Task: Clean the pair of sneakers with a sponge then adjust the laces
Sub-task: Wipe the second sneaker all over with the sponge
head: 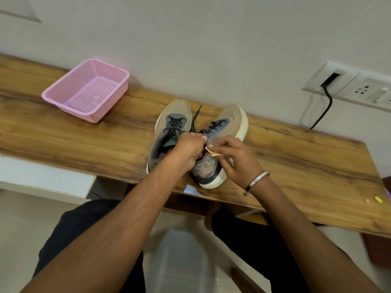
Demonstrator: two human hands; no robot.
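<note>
Head view, centre of the frame: the left hand (188, 152) is curled tight around the collar of the right-hand sneaker (220, 144), thumb and fingers gripping its upper edge beside the dark laces (213, 125). Just right of it, the right hand (237, 159) pinches a small pale peach sponge (212, 150) between thumb and fingertips and presses it against the sneaker's grey side; the other fingers are bent loosely. A metal bangle (256, 182) sits on that wrist.

Both sneakers stand on the wooden desk (84, 140), toes pointing toward the wall. The other sneaker (169, 127) is touching its mate on the left, laced, with one lace end lying between the two toes. A small coloured mark shows on the side of the held sneaker, too blurred to read as a brand.

Toward the upper left, well apart from the shoes, sits a pink mesh basket (63, 100). At the far right edge of the desk lie two small bits, one yellow (378, 199) and one orange. On the wall at upper right a switch plate (347, 81) has a black cable (325, 106) hanging from it.
</note>
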